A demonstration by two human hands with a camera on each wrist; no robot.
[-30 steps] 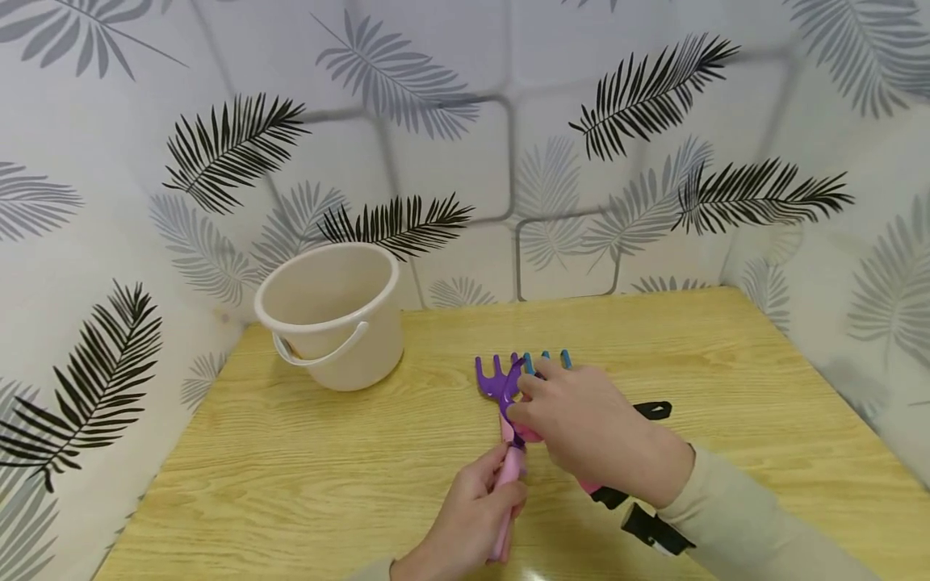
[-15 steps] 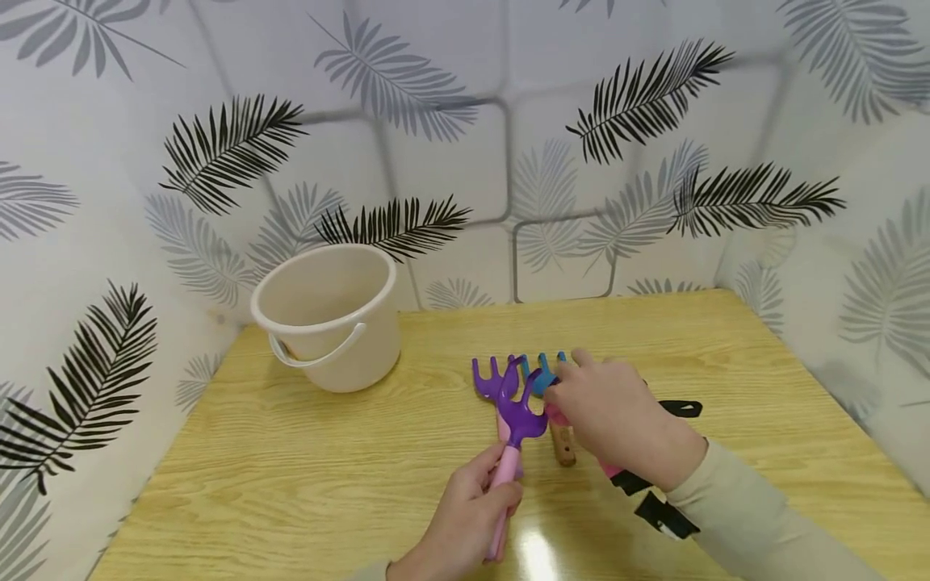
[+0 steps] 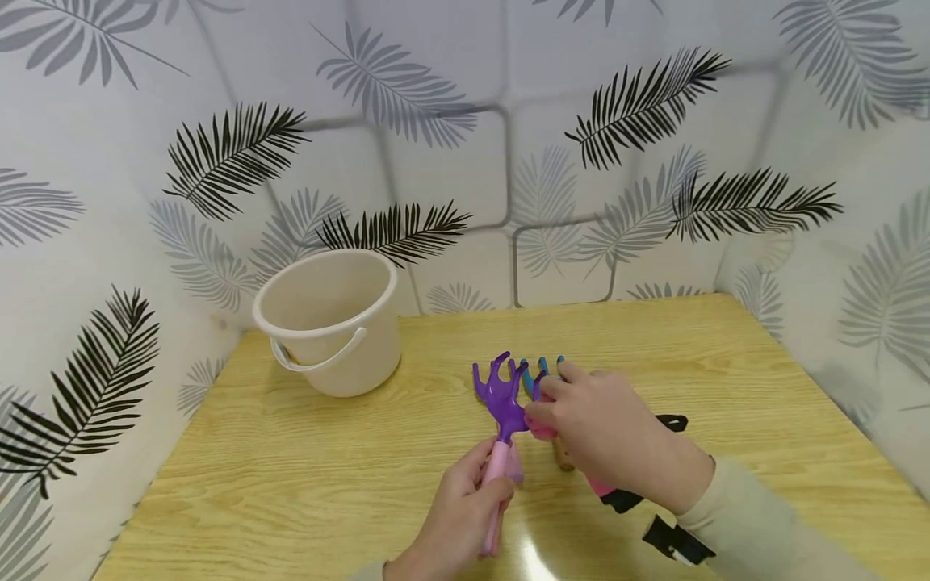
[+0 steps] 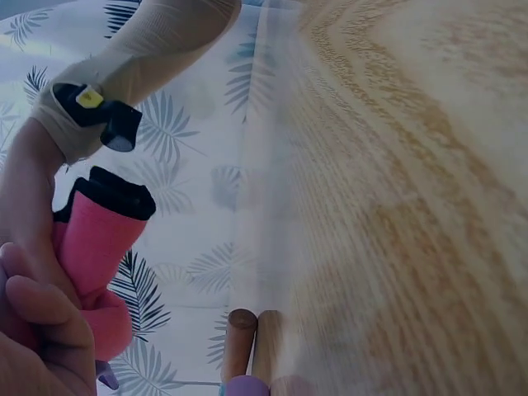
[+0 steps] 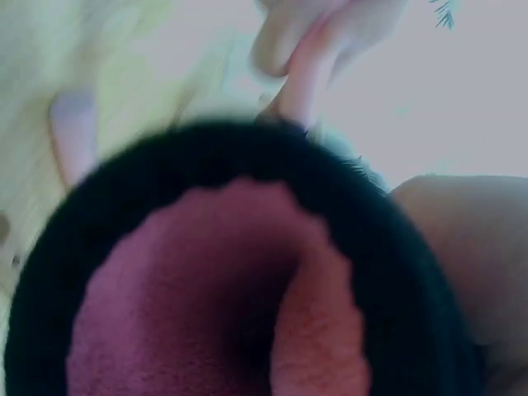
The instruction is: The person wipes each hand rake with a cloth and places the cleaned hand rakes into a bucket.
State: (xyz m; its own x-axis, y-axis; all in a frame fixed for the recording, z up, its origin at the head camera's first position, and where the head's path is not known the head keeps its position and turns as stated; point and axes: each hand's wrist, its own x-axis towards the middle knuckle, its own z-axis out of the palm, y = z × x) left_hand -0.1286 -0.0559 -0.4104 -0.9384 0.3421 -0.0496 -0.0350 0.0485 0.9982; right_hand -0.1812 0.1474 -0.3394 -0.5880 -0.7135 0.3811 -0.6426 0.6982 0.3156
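My left hand [image 3: 465, 500] grips the pink handle of a purple hand rake [image 3: 504, 403], its curved prongs pointing away from me. Right beside the rake's head, my right hand [image 3: 610, 420] holds a bunched pink cloth glove [image 3: 599, 486] with a black cuff. The left wrist view has that glove [image 4: 103, 247] hanging cuff upward, and the right wrist view looks into its pink opening [image 5: 190, 272]. A second purple fork [image 3: 480, 387] lies behind the held rake, partly hidden. A blue fork [image 3: 529, 379] with a wooden handle [image 3: 562, 456] lies partly under my right hand.
A cream bucket [image 3: 349, 355] with its handle lowered stands at the back left of the wood-grain table [image 3: 305, 468]. A black loop [image 3: 673, 422] shows past my right hand. The leaf-patterned wall covering [image 3: 450, 177] rises along the table's back edge.
The rake in my left hand has turned, its head shifting left over the second purple fork. My right hand with the glove moved right off the prongs, then partly back to the left.
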